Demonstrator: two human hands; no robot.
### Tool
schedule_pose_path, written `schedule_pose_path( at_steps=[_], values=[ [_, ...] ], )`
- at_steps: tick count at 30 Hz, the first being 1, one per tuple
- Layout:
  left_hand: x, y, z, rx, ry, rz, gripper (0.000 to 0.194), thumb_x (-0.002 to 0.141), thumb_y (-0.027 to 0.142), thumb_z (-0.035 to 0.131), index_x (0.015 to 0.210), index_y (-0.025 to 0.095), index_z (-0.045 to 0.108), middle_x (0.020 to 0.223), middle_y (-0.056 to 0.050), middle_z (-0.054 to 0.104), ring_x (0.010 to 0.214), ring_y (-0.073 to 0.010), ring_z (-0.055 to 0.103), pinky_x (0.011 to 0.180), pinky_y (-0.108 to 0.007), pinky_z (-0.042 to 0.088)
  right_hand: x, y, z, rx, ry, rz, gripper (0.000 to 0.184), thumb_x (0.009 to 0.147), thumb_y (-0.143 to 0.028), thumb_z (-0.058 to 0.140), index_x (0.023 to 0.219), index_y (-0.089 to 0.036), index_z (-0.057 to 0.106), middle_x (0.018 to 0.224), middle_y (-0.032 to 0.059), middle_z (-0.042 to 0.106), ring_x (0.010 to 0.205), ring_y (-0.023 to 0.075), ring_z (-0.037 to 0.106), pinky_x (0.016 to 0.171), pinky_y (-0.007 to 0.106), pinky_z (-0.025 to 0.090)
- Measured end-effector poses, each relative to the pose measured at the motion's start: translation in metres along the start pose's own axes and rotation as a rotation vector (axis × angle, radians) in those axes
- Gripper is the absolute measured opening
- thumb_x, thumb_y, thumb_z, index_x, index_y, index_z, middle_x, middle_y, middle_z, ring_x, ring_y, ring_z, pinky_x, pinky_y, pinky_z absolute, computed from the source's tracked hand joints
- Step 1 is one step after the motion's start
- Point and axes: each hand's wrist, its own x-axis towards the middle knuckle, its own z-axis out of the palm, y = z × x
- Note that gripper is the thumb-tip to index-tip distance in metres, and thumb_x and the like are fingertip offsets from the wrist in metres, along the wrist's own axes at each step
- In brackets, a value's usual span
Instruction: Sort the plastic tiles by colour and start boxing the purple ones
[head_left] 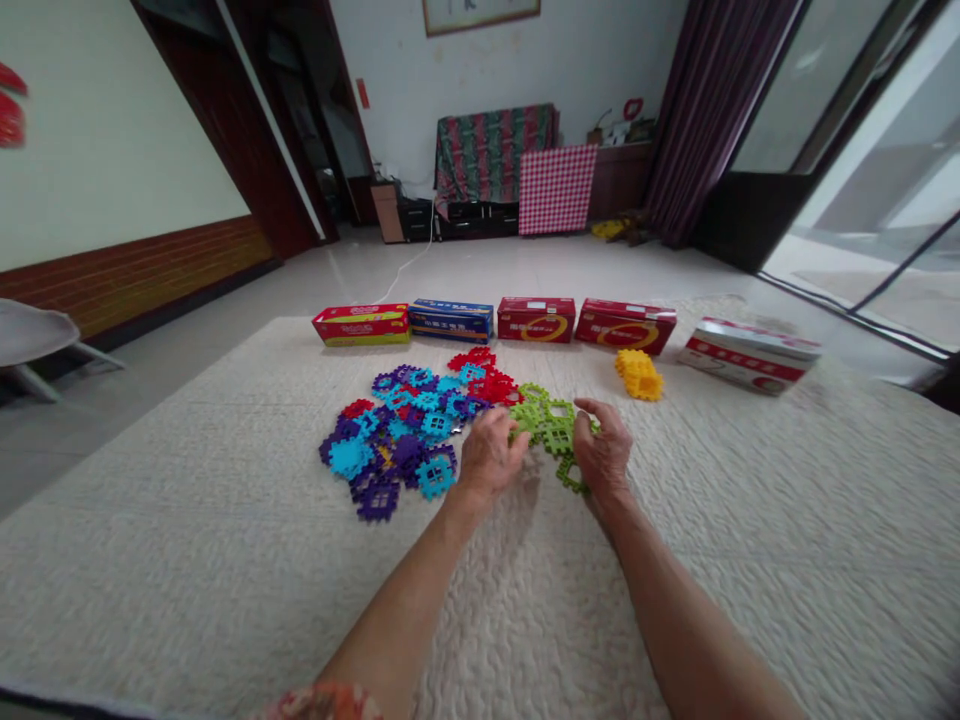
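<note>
Several lime-green plastic building pieces (557, 437) with notched edges lie in a loose pile between my hands. My left hand (491, 455) is at the left side of this pile, fingers bent forward and thumb apart, its fingertips partly hidden. Curved against the pile's right edge, my right hand (606, 445) has its index finger and thumb apart. Neither hand visibly grips a piece. Left of my left hand spreads a heap of purple pieces (377, 497) and light-blue pieces (351, 458). Red pieces (495, 386) lie just beyond it. A stack of yellow pieces (640, 375) sits apart at the right.
A row of boxes stands beyond the pieces: a red-and-yellow box (364, 325), a blue box (451, 321), two red boxes (536, 320), and a white-and-red box (750, 354) at the right. All rest on a cream quilted cover (262, 580).
</note>
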Motion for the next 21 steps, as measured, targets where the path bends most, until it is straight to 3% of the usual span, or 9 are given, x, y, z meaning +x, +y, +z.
schedule_pose_path(
  at_steps=[2,4,7,9,12,16,19,21],
  values=[
    [0.002,0.004,0.016,-0.035,0.003,-0.006,0.012,0.087,0.02,0.056,0.086,0.017,0.067,0.098,-0.008,0.067,0.099,-0.0198,0.061,0.092,-0.032,0.047,0.009,-0.005,0.001,-0.002,-0.061,-0.041,0.027,0.081,-0.02,0.043,0.091,-0.018,0.068,0.093,0.0103,0.071,0.091,0.0226,0.065,0.087,0.037,0.049],
    [0.002,0.002,0.026,-0.031,0.016,-0.029,0.016,0.088,0.015,0.051,0.089,0.017,0.067,0.098,-0.009,0.066,0.099,-0.0204,0.06,0.093,-0.034,0.047,0.024,-0.012,0.009,-0.06,-0.237,-0.072,0.03,0.082,-0.019,0.042,0.097,-0.017,0.068,0.1,0.0106,0.071,0.095,0.0219,0.065,0.09,0.036,0.047],
    [-0.004,-0.005,0.035,0.008,0.014,-0.044,0.019,0.089,0.013,0.048,0.095,0.016,0.066,0.105,-0.011,0.064,0.101,-0.023,0.058,0.091,-0.037,0.048,0.053,-0.023,0.034,-0.187,-0.56,-0.094,0.033,0.08,-0.018,0.049,0.108,-0.019,0.068,0.111,0.0096,0.07,0.1,0.0219,0.064,0.092,0.034,0.046],
    [-0.008,-0.009,0.038,0.016,0.021,-0.051,0.02,0.088,0.014,0.048,0.099,0.015,0.065,0.112,-0.013,0.062,0.103,-0.0243,0.058,0.091,-0.038,0.049,0.069,-0.025,0.056,-0.231,-0.683,-0.095,0.037,0.074,-0.015,0.057,0.108,-0.021,0.07,0.107,0.0088,0.072,0.096,0.0227,0.066,0.088,0.033,0.048],
    [-0.011,-0.014,0.042,-0.03,0.056,-0.074,0.022,0.088,0.013,0.048,0.102,0.016,0.064,0.112,-0.013,0.062,0.105,-0.024,0.058,0.092,-0.037,0.049,0.086,-0.02,0.088,-0.275,-0.799,-0.074,0.038,0.064,-0.014,0.065,0.101,-0.02,0.073,0.088,0.0081,0.074,0.083,0.024,0.067,0.076,0.032,0.049],
    [-0.005,-0.023,0.044,-0.166,0.154,-0.184,0.025,0.086,0.009,0.045,0.097,0.019,0.066,0.098,-0.008,0.068,0.095,-0.02,0.063,0.087,-0.032,0.05,0.092,-0.018,0.12,-0.289,-0.878,-0.081,0.027,0.063,-0.017,0.067,0.088,-0.022,0.074,0.073,0.004,0.073,0.074,0.0225,0.067,0.069,0.029,0.048],
    [0.0,-0.028,0.045,-0.204,0.213,-0.275,0.027,0.085,0.008,0.045,0.094,0.019,0.067,0.092,-0.007,0.07,0.088,-0.0192,0.065,0.083,-0.03,0.05,0.091,-0.028,0.132,-0.235,-0.906,-0.132,0.024,0.065,-0.016,0.065,0.085,-0.025,0.074,0.079,0.0012,0.074,0.079,0.021,0.067,0.072,0.027,0.048],
    [0.001,-0.029,0.045,-0.203,0.214,-0.284,0.026,0.084,0.008,0.045,0.093,0.019,0.067,0.091,-0.007,0.07,0.088,-0.0193,0.065,0.083,-0.031,0.05,0.09,-0.034,0.128,-0.192,-0.92,-0.158,0.03,0.067,-0.015,0.064,0.092,-0.027,0.074,0.091,0.0003,0.075,0.086,0.0215,0.067,0.077,0.028,0.049]
  ],
)
